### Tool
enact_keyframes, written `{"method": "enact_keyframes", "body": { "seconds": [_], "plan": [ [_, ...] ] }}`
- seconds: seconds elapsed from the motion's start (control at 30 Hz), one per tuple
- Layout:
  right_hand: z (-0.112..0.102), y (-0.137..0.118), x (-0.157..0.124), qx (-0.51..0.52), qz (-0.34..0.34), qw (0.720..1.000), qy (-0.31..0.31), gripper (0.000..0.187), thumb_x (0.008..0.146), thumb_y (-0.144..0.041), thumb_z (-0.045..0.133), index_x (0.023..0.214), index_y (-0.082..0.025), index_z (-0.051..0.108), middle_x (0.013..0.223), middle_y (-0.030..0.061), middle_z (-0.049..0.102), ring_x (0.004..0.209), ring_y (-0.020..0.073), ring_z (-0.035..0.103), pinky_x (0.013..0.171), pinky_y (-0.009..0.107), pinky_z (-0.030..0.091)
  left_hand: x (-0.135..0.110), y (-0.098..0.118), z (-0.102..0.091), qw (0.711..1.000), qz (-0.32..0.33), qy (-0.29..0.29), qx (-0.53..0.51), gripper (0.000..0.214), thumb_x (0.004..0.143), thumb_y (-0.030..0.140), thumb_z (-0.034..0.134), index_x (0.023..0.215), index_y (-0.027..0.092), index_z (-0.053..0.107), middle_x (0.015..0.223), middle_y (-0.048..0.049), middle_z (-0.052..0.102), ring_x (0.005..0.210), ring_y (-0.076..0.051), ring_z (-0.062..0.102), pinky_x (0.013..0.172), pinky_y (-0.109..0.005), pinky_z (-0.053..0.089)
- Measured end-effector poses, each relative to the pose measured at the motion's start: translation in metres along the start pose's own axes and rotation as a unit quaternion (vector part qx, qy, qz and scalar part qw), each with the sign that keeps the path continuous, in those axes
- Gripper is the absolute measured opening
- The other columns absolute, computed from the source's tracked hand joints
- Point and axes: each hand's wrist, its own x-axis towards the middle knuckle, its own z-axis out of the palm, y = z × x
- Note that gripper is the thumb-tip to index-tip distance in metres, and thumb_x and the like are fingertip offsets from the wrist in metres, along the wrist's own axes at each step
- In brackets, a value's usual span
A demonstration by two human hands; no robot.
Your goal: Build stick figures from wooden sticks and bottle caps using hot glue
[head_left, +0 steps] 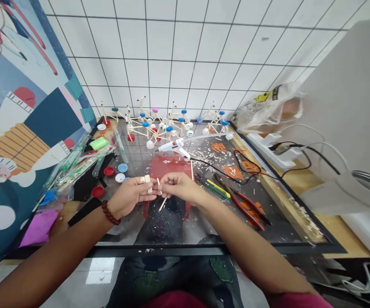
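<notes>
While the left hand (125,196) pinched a small bundle of sticks (148,184) between thumb and fingers, the right hand (177,187) had its fingertips closed on one short stick (159,186) just beside the bundle. Both hands were above the near part of the table (285,231). Beyond them lay a glue gun (173,147); pliers (244,210) and a yellow knife (218,188) lay to the right.

Dark-framed tabletop (284,233) holding a white glue gun (173,147); stick models (145,124) behind it. Right of it, red-handled pliers (244,210); left, coloured caps (122,168).
</notes>
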Motion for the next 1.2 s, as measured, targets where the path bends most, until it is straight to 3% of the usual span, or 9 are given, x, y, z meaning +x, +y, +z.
{"method": "enact_keyframes", "body": {
  "seconds": [0.23, 0.37, 0.57, 0.63, 0.7, 0.77, 0.83, 1.0, 1.2],
  "plan": [
    [0.017, 0.011, 0.007, -0.144, -0.061, 0.981, 0.119, 0.016, 0.078, -0.032, 0.071, 0.073, -0.016, 0.071, 0.069, 0.0011, 0.068, 0.061, 0.0120, 0.058, 0.058, 0.024, 0.044, 0.002, -0.003, 0.000, 1.000, -0.003, 0.002, -0.024, 0.018, 0.075, 0.019, 0.081, 0.090, 0.011, 0.075, 0.087, -0.0092, 0.076, 0.080, -0.017, 0.073, 0.075, -0.028, 0.060],
    [0.018, 0.012, 0.005, -0.236, -0.153, 0.946, 0.159, 0.012, 0.079, -0.027, 0.074, 0.073, -0.018, 0.069, 0.071, 0.0001, 0.064, 0.062, 0.0111, 0.055, 0.059, 0.023, 0.043, 0.002, -0.003, -0.001, 0.999, -0.027, -0.024, -0.024, 0.017, 0.077, 0.020, 0.079, 0.090, 0.010, 0.074, 0.090, -0.0106, 0.076, 0.082, -0.019, 0.074, 0.077, -0.030, 0.060],
    [0.014, 0.011, -0.001, -0.318, -0.248, 0.907, 0.119, 0.013, 0.089, -0.033, 0.068, 0.090, -0.020, 0.069, 0.084, 0.0029, 0.064, 0.075, 0.0148, 0.060, 0.069, 0.027, 0.049, 0.001, -0.004, -0.002, 0.999, -0.022, -0.025, -0.004, 0.019, 0.077, 0.023, 0.079, 0.087, 0.009, 0.073, 0.086, -0.0112, 0.077, 0.075, -0.018, 0.073, 0.069, -0.027, 0.060],
    [0.012, 0.009, -0.003, -0.342, -0.271, 0.894, 0.104, 0.034, 0.085, -0.042, 0.072, 0.112, -0.021, 0.065, 0.103, 0.0079, 0.065, 0.094, 0.0212, 0.062, 0.083, 0.035, 0.051, 0.001, -0.005, -0.001, 1.000, -0.007, -0.016, 0.003, 0.024, 0.075, 0.025, 0.081, 0.090, 0.009, 0.073, 0.084, -0.0112, 0.077, 0.069, -0.017, 0.072, 0.068, -0.027, 0.059],
    [0.009, 0.008, -0.004, -0.364, -0.286, 0.882, 0.087, 0.072, 0.076, -0.052, 0.078, 0.135, -0.022, 0.051, 0.127, 0.0136, 0.057, 0.116, 0.0289, 0.056, 0.098, 0.045, 0.047, 0.000, -0.006, -0.001, 1.000, 0.002, -0.019, 0.009, 0.030, 0.072, 0.028, 0.083, 0.092, 0.009, 0.073, 0.083, -0.0115, 0.077, 0.067, -0.017, 0.071, 0.066, -0.029, 0.059],
    [0.007, 0.007, -0.004, -0.389, -0.290, 0.872, 0.061, 0.093, 0.071, -0.056, 0.080, 0.147, -0.024, 0.038, 0.141, 0.0161, 0.048, 0.128, 0.0331, 0.048, 0.105, 0.052, 0.041, -0.001, -0.007, -0.001, 0.999, 0.004, -0.035, 0.021, 0.033, 0.070, 0.030, 0.085, 0.092, 0.009, 0.074, 0.084, -0.0125, 0.078, 0.068, -0.018, 0.071, 0.065, -0.029, 0.057],
    [0.006, 0.008, -0.004, -0.408, -0.292, 0.864, 0.034, 0.091, 0.074, -0.054, 0.078, 0.149, -0.027, 0.035, 0.143, 0.0155, 0.046, 0.131, 0.0329, 0.046, 0.107, 0.052, 0.038, -0.002, -0.008, -0.002, 0.998, 0.009, -0.054, 0.041, 0.033, 0.069, 0.033, 0.085, 0.091, 0.009, 0.075, 0.086, -0.0132, 0.078, 0.069, -0.017, 0.071, 0.066, -0.028, 0.056],
    [0.008, 0.006, -0.006, -0.414, -0.317, 0.853, 0.018, 0.058, 0.084, -0.033, 0.070, 0.137, -0.026, 0.051, 0.137, 0.0119, 0.055, 0.125, 0.0289, 0.052, 0.105, 0.048, 0.039, -0.004, -0.009, -0.002, 0.995, 0.010, -0.086, 0.055, 0.033, 0.067, 0.035, 0.086, 0.087, 0.011, 0.076, 0.086, -0.0125, 0.078, 0.079, -0.019, 0.072, 0.078, -0.031, 0.055],
    [0.009, 0.008, -0.006, -0.441, -0.328, 0.835, 0.012, 0.062, 0.086, -0.029, 0.066, 0.144, -0.025, 0.043, 0.142, 0.0134, 0.052, 0.128, 0.0281, 0.051, 0.104, 0.048, 0.039, -0.005, -0.009, -0.001, 0.995, -0.004, -0.095, 0.040, 0.035, 0.066, 0.036, 0.086, 0.088, 0.011, 0.076, 0.086, -0.0123, 0.077, 0.081, -0.020, 0.072, 0.079, -0.033, 0.056]
  ]
}}
